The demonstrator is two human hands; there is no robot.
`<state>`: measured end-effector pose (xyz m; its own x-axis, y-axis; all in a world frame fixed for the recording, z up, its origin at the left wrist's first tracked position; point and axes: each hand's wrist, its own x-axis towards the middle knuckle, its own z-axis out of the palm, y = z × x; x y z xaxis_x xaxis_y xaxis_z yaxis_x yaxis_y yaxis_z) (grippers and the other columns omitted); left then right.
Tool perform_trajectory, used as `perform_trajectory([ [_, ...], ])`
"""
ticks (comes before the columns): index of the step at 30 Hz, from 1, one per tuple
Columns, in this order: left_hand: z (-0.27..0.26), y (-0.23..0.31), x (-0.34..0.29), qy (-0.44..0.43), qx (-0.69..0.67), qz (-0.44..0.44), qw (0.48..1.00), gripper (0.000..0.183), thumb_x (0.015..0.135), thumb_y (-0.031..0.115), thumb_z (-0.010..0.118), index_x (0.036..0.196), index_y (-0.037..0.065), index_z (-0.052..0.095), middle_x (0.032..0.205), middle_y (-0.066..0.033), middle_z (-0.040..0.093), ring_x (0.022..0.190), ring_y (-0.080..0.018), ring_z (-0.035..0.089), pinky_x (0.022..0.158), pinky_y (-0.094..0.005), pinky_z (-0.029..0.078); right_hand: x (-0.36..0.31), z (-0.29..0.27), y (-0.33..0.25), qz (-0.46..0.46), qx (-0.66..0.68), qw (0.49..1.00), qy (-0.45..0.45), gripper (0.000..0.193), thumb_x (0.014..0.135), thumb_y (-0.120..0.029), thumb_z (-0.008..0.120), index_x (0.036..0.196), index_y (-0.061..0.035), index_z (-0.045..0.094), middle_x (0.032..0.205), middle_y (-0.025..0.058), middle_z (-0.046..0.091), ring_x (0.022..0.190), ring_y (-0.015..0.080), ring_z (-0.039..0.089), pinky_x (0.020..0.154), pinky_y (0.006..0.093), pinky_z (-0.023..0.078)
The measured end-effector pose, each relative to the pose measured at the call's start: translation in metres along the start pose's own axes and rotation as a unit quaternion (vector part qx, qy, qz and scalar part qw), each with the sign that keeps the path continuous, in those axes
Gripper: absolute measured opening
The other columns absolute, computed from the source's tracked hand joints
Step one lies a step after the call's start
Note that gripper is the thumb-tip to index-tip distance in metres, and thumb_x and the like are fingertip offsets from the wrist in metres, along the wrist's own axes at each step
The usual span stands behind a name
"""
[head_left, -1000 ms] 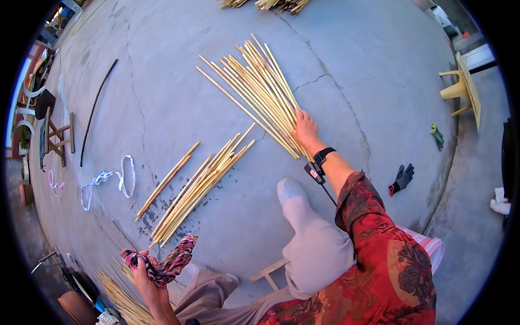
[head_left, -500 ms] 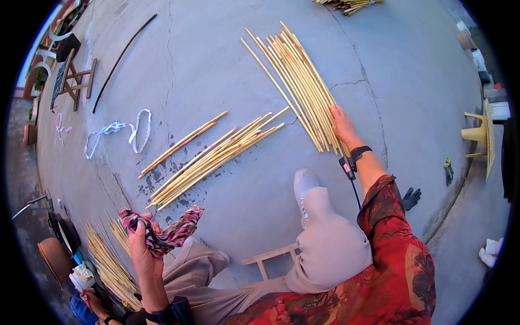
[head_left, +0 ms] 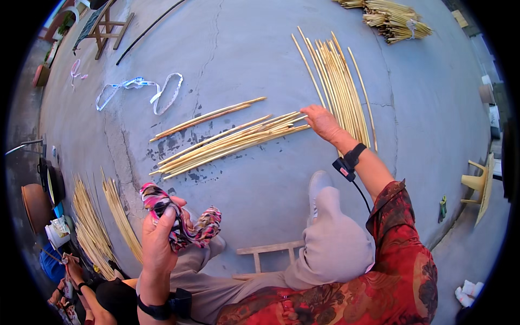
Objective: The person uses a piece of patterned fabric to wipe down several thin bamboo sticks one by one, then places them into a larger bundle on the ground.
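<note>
My left hand (head_left: 161, 230) is closed around a bunched, multicoloured patterned cloth (head_left: 189, 225), above my left leg. My right hand (head_left: 324, 123), wearing a black wrist strap with a small device, reaches over the right ends of a loose row of pale peeled sticks (head_left: 227, 142). Its fingers look pinched at the end of one stick; the fingertips partly hide it. Just beyond that hand lies a larger spread of long sticks (head_left: 342, 89), pointing away from me. One single stick (head_left: 363, 97) lies apart on its right side. A thin pair of sticks (head_left: 208, 118) lies left of the row.
Tied stick bundles (head_left: 392, 21) lie at the far right. A white-blue strap (head_left: 135, 84) and a dark rod (head_left: 146, 32) are at left. More sticks (head_left: 89, 222) lie lower left, beside another person's hands (head_left: 73, 269). A wooden frame (head_left: 271, 249) is by my feet.
My right hand has left the larger spread and moved left to the row's ends. One stick now lies apart on the spread's right. The view has shifted; my left hand still grips the cloth.
</note>
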<state>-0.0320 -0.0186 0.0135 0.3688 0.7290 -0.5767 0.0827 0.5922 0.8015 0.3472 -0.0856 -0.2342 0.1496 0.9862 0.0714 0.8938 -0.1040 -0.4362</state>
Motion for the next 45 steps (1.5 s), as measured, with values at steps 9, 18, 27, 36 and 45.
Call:
perform_trajectory([
  [9, -0.008, 0.002, -0.016, -0.020, -0.034, -0.033, 0.999, 0.029, 0.086, 0.021, 0.050, 0.102, -0.002, 0.047, 0.073, -0.0089, 0.053, 0.067, -0.0152, 0.054, 0.061, -0.0260, 0.044, 0.118, 0.085, -0.089, -0.093, -0.072, 0.989, -0.091, 0.014, 0.077, -0.008, 0.046, 0.089, -0.0073, 0.054, 0.090, 0.0083, 0.055, 0.092, 0.0256, 0.051, 0.077, 0.0381, 0.038],
  [18, -0.029, 0.003, -0.022, 0.033, -0.090, -0.047, 0.994, 0.030, 0.086, 0.021, 0.050, 0.103, -0.004, 0.046, 0.079, -0.0111, 0.056, 0.071, -0.0167, 0.055, 0.066, -0.0281, 0.046, 0.139, 0.134, -0.103, -0.128, -0.204, 0.969, -0.049, 0.006, 0.073, -0.008, 0.049, 0.077, -0.0094, 0.054, 0.081, 0.0062, 0.053, 0.083, 0.0211, 0.052, 0.071, 0.0359, 0.038],
  [27, -0.031, -0.002, -0.034, -0.012, -0.087, -0.036, 0.996, 0.025, 0.088, 0.019, 0.048, 0.102, -0.001, 0.049, 0.082, -0.0082, 0.056, 0.074, -0.0145, 0.055, 0.068, -0.0269, 0.046, 0.115, 0.081, -0.113, -0.042, -0.042, 0.985, -0.163, 0.012, 0.078, -0.010, 0.048, 0.088, -0.0039, 0.049, 0.089, 0.0149, 0.052, 0.082, 0.0343, 0.053, 0.074, 0.0426, 0.042],
  [36, -0.016, -0.005, -0.016, -0.096, -0.209, 0.091, 0.969, 0.037, 0.092, 0.031, 0.038, 0.104, -0.001, 0.049, 0.097, -0.0157, 0.059, 0.087, -0.0227, 0.059, 0.079, -0.0345, 0.047, 0.076, -0.147, -0.193, 0.146, 0.335, 0.896, -0.251, 0.023, 0.089, -0.022, 0.041, 0.101, -0.0055, 0.050, 0.066, -0.0008, 0.046, 0.055, 0.0076, 0.041, 0.046, 0.0228, 0.035],
  [45, 0.031, 0.018, -0.013, -0.166, -0.438, 0.144, 0.872, 0.049, 0.091, 0.044, 0.030, 0.117, 0.003, 0.036, 0.109, -0.0169, 0.051, 0.092, -0.0320, 0.056, 0.077, -0.0451, 0.047, -0.013, -0.221, -0.301, 0.128, 0.588, 0.746, -0.287, 0.027, 0.093, -0.029, 0.036, 0.094, -0.0044, 0.048, 0.064, -0.0018, 0.045, 0.045, 0.0036, 0.037, 0.036, 0.0172, 0.030],
])
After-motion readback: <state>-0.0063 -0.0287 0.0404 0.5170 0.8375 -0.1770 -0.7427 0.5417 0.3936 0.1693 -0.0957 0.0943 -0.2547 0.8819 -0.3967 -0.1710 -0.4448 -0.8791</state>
